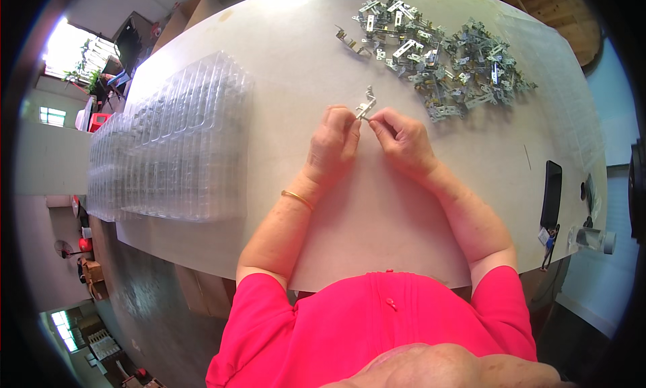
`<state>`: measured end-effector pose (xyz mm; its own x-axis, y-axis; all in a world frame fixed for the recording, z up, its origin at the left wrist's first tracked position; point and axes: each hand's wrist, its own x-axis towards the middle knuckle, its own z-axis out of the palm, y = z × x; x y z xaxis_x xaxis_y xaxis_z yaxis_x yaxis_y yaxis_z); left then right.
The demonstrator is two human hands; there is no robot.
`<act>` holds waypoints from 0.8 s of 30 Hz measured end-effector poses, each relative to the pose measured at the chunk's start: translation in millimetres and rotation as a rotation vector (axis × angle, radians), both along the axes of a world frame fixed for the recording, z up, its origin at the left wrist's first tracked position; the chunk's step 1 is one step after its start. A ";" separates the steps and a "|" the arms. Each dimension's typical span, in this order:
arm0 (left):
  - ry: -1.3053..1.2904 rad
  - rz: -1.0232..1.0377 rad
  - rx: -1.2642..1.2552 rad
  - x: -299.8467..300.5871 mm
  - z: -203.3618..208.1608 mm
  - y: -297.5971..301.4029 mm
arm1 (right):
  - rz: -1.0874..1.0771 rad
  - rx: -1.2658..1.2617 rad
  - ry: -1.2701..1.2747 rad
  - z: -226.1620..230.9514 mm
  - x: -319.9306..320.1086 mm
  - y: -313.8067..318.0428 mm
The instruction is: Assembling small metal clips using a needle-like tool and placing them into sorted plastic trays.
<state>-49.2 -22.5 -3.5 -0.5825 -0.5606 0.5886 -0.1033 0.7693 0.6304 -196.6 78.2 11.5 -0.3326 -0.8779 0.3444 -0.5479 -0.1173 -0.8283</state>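
Observation:
Over the middle of the table, my left hand [334, 140] grips a small silvery metal bracket [365, 108] between thumb and curled fingers. The bracket is narrow, with a bent upper end pointing away from me. My right hand [406, 140] is closed in a pinch at the bracket's lower end, close beside the left fingertips. Whether a second small part sits in that pinch is too small to tell. Beyond my hands, to the far right, lies a heap of similar metal brackets [464, 68], tangled together, some with brassy pieces.
Stacked clear plastic trays [182, 139] stand on the left of the white table [289, 41]. At the right edge are a black phone [551, 194], a clear bottle [591, 240] lying on its side and a small keychain [548, 243]. Clear plastic sheeting [558, 78] lies far right.

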 end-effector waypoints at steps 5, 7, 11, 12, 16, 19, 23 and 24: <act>-0.012 0.125 0.534 2.1 7.0 0.0 | -0.088 0.153 -0.155 -1.8 -2.5 -1.6; -0.013 0.156 0.573 1.1 7.8 -1.7 | -0.094 0.127 -0.153 -4.4 -3.2 -2.3; -0.041 0.179 0.454 0.7 3.3 -6.1 | -0.100 0.089 -0.187 -11.0 -5.9 -4.5; -0.071 0.170 0.442 1.3 3.5 -6.7 | -0.091 0.086 -0.188 -12.1 -6.1 -5.4; -0.083 0.238 0.382 3.2 3.4 -8.2 | -0.079 0.070 -0.175 -12.1 -4.7 -7.7; -0.175 0.261 0.155 6.1 -0.6 -14.2 | -0.075 0.045 -0.130 -10.5 -4.1 -7.9; -0.139 0.264 -0.023 3.5 -7.8 -14.4 | -0.061 0.030 -0.088 -13.7 -4.6 -6.7; -0.140 0.301 -0.034 3.5 -7.2 -13.2 | -0.068 0.017 -0.112 -18.9 -6.9 -5.9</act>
